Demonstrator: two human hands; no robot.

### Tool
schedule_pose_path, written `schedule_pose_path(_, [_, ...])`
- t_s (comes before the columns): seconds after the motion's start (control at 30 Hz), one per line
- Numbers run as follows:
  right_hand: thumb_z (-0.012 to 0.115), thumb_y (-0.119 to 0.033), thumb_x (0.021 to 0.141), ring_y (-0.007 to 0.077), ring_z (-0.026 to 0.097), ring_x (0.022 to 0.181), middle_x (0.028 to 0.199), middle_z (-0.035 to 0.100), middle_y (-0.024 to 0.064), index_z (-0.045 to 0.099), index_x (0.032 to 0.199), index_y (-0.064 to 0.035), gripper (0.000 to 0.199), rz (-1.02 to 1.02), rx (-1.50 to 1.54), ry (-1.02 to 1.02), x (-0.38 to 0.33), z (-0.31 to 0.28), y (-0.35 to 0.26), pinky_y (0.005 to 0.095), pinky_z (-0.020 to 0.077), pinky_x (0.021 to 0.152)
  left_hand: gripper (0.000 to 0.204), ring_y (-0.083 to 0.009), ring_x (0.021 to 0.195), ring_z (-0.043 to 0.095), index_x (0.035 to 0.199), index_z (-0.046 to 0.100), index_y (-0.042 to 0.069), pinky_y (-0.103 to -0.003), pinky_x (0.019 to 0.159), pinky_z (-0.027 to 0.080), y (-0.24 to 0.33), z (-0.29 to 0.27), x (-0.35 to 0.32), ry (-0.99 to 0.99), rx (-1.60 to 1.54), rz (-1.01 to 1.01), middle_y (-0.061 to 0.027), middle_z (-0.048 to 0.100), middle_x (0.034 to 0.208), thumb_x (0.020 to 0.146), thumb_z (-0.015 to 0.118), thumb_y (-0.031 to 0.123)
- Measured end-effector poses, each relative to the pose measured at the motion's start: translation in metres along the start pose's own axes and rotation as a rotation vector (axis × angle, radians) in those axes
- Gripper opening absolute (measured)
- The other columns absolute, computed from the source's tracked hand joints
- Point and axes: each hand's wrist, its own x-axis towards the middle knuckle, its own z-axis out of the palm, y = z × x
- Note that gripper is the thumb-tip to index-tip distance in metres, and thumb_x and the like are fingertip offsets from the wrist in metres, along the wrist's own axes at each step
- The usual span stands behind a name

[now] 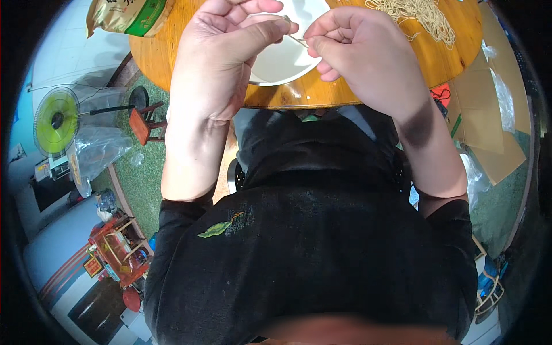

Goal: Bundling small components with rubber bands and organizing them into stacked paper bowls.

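Both my hands are raised over a white bowl (pixel 282 63) on the round wooden table. A thin, pale brown strand (pixel 298 41) runs between my fingertips. My left hand (pixel 221 52) pinches one end between thumb and forefinger, its other fingers loosely curled. A small greyish bit shows at that thumb's tip, too small to name. My right hand (pixel 368 54) is closed in a pinch on the strand's other end, fingers bent inward. To the right of the bowl lies a loose tangle of pale yellow strands (pixel 425 17); whether they are string or noodles I cannot tell.
A gold and green package (pixel 129 17) lies at the wooden table's (pixel 158 57) far left. On the left floor stand a green fan (pixel 56 121) and a small reddish stool (pixel 141 125). Cardboard sheets (pixel 477 109) and clear plastic lie on the right.
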Motion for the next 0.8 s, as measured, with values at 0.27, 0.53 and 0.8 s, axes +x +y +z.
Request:
schedule_pose_path(0.27, [0.068,-0.013,0.106,0.0111,0.075,0.083,0.093,0.076,0.0056,0.076,0.109,0.0030,0.018,-0.045,-0.071,-0.114,-0.001,-0.008,-0.003,0.0260,0.0609,0.079,0.039,-0.0138,0.099,0.075,0.130,0.063,-0.004,-0.028,0.092,0.063,-0.004,0.015,-0.004,-0.068,0.213,0.205,-0.0083,0.074,0.111,0.096,0.071,-0.020])
schedule_pose_path(0.53, [0.078,-0.011,0.096,0.0291,0.071,0.111,0.122,0.070,0.0219,0.068,0.113,0.0051,0.025,0.396,-0.074,-0.465,0.023,-0.038,-0.014,0.0395,0.0577,0.095,0.035,-0.0127,0.109,0.069,0.129,0.064,-0.002,-0.030,0.100,0.057,-0.006,0.022,0.001,-0.265,0.508,0.301,-0.0054,0.069,0.115,0.098,0.071,-0.014])
schedule_pose_path(0.8, [0.067,-0.005,0.107,0.0117,0.078,0.091,0.097,0.076,0.0036,0.073,0.108,-0.0028,0.006,-0.009,0.149,-0.434,0.006,-0.049,0.018,0.0259,0.0626,0.086,0.039,-0.0261,0.112,0.068,0.133,0.064,0.002,-0.036,0.098,0.055,0.001,0.015,-0.001,-0.520,0.986,0.340,-0.0145,0.066,0.124,0.095,0.071,-0.003])
